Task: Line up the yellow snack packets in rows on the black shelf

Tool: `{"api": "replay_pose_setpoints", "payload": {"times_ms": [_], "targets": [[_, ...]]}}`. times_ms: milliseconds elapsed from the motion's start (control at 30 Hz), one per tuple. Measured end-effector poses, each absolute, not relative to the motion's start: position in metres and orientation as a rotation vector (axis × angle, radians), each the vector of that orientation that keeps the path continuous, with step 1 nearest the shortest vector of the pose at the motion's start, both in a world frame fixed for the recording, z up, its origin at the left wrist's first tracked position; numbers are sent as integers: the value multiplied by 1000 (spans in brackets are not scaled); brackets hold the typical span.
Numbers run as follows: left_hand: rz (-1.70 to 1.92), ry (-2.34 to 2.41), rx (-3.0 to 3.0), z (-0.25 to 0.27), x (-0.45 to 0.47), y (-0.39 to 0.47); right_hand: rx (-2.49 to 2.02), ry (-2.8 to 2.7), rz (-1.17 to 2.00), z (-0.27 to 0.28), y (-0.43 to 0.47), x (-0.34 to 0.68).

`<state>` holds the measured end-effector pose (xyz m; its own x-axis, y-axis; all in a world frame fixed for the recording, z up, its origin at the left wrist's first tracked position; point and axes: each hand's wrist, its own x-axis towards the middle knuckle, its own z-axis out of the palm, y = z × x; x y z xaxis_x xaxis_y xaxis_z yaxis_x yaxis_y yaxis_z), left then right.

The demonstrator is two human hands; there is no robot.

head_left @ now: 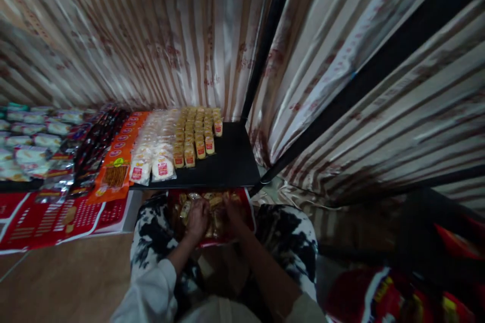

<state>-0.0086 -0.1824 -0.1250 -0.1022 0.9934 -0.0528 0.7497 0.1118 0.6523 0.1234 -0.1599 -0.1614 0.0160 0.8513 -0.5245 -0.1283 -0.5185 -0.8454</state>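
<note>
- Resting low in the centre of the frame, the left hand (pixel 198 217) is set over a shallow red container with white edging (pixel 250 217), back of the hand uppermost, wrist slightly bent.
- Left fingers: curled inward above the contents; whether they grip a packet cannot be told.
- Right hand (pixel 232 210): just right of the left hand, apart from it, inside the container's outline; forearm slants up from lower right.
- Right fingers: directed toward the top of the frame; opening and hold cannot be told owing to dimness and blur.
- Small gold-yellow wrapped packets (pixel 217 224): loose in the container, around and between both hands, lower centre.
- Container: between two knees in black-and-white patterned trousers (pixel 151 229).
- Flat black shelf (pixel 237 156): centre of frame, above the container, bearing rows of yellow packets with red labels (pixel 199 149).
</note>
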Motion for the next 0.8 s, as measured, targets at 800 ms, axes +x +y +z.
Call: {"api": "replay_pose_setpoints", "payload": {"times_ms": [800], "targets": [[1367,1747,1599,-60,-7,-220,-1016,-794,1570,-49,-188,128]]}}
